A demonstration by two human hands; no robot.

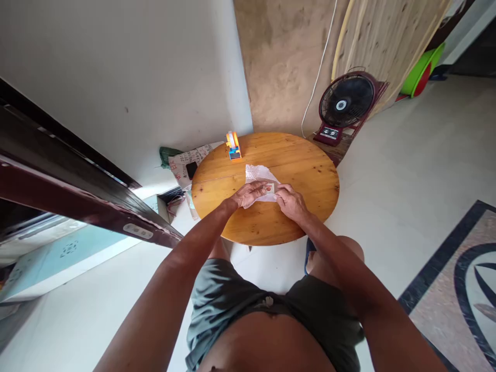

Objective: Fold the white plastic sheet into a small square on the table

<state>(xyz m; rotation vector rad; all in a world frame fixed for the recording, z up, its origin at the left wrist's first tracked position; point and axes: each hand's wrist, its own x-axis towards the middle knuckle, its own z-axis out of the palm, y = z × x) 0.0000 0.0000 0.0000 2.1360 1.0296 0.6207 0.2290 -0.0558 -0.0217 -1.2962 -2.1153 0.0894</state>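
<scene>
A small pale box (270, 188) with a reddish print rests on a sheet of bubble wrap (256, 172) on the round wooden table (298, 163). My left hand (250, 195) comes in from the left, its fingers together and closed on the left end of the box. From the right, my right hand (290, 201) has its fingers curled at the edge of the wrap, right beside the box. What lies under its fingertips is partly hidden. The wrap spreads out flat behind the box, and a bit of it shows in front.
An orange and blue tape dispenser (233, 145) stands at the table's back left edge. A dark phone (191, 170) lies on printed cardboard (178, 168) left of the table. A fan (346, 103) stands behind on the right. A dark door frame (96, 201) rises at the left.
</scene>
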